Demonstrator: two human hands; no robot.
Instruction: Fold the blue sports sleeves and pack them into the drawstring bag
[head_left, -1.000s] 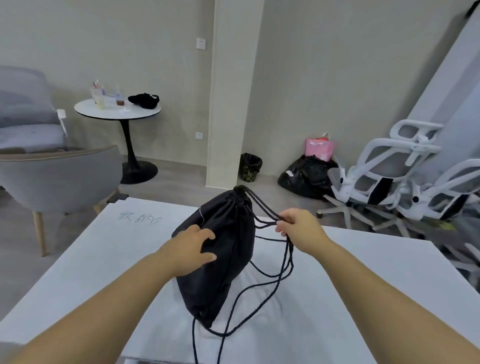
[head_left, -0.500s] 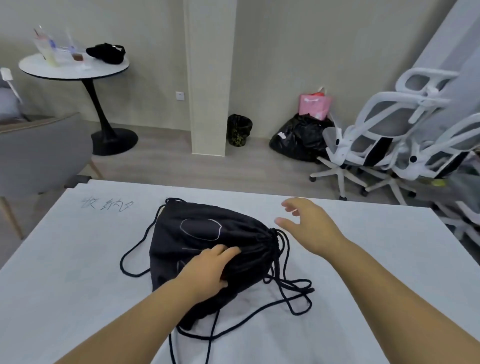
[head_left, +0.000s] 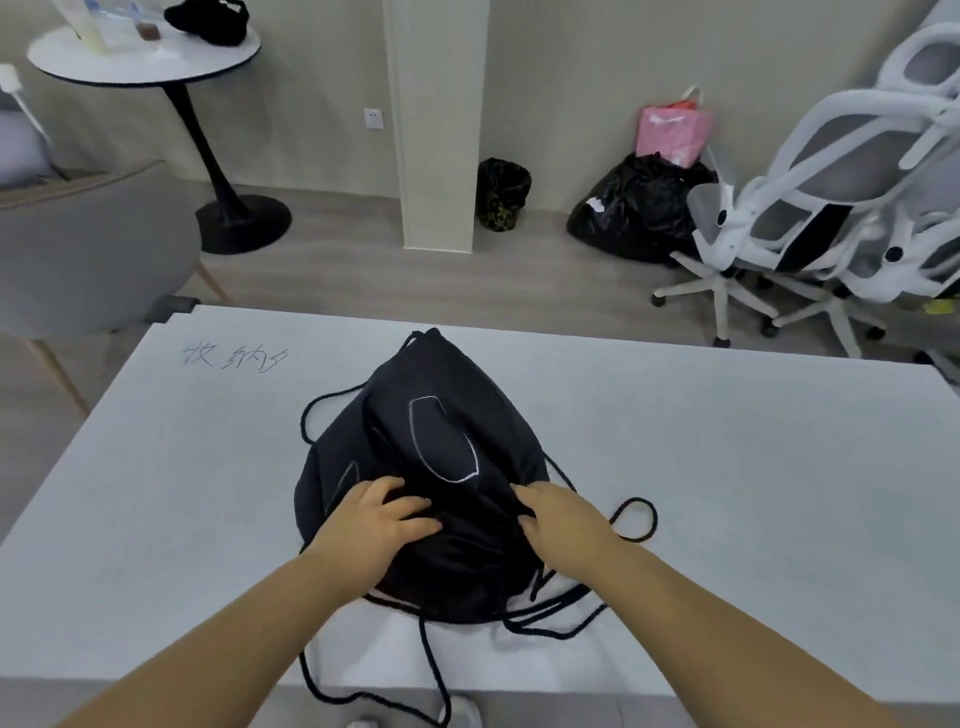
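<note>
A black drawstring bag lies bulging in the middle of the white table, with a white outline printed on its top. Its black cords loop out to the right, and some trail over the table's near edge. My left hand rests on the bag's near left side with its fingers spread on the fabric. My right hand is on the near right side, where its fingers and thumb pinch a fold of the fabric. No blue sleeves are in sight.
Handwriting marks the table's far left. Beyond the table stand a grey armchair, a round side table, a pillar, a black bin, a black rubbish bag and white office chairs.
The bag went from held upright by its cords to lying on the table, then turned. My right hand let go of the cords and came down onto the bag.
</note>
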